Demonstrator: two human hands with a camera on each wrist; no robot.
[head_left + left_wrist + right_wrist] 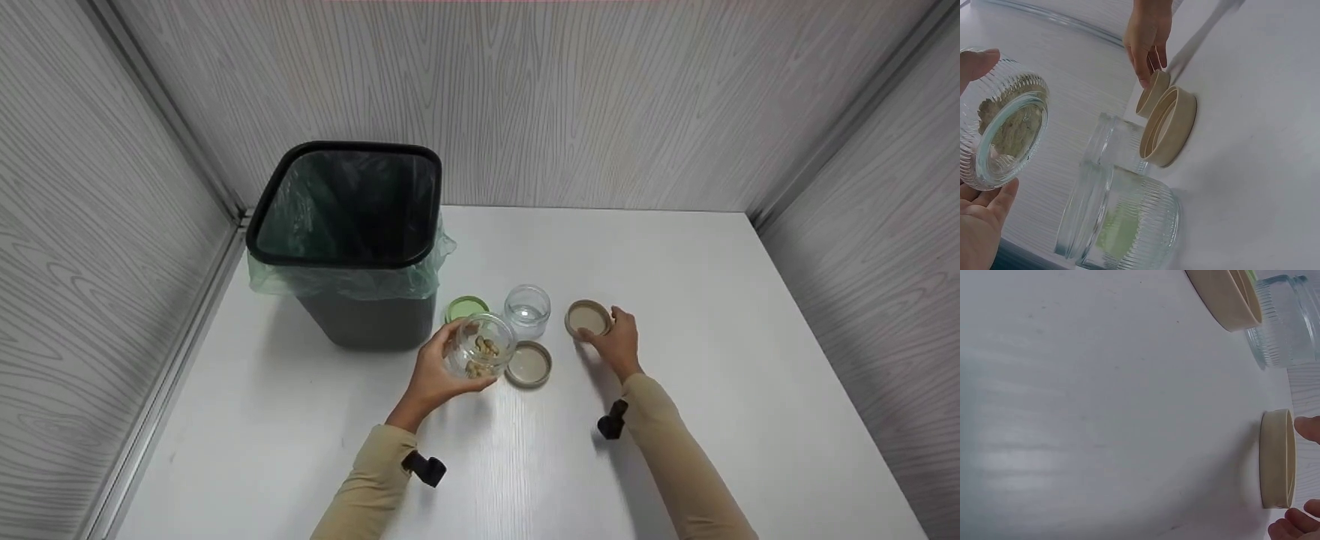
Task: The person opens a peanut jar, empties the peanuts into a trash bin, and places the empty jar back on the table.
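- Your left hand (435,371) grips a ribbed glass jar (480,345), tilted, lifted off the white table (750,360). Contents: pale, nut-like pieces; exact kind not readable in any view.
- Your right hand (616,341) rests at a beige lid (587,318) lying flat on the table, fingertips (1309,428) at its rim. Whether they press or pinch it: cannot tell, the wrist view cuts them off.
- Jars counted: three. One held; one clear jar (527,310) standing behind it; one lying under the left wrist (1129,225), largely hidden in the head view behind the held jar.
- Lids counted: two beige (second (529,364) just beside the held jar), one green lid (466,307).
- Far left: one black bin (352,240), green liner, inside too dark to read.
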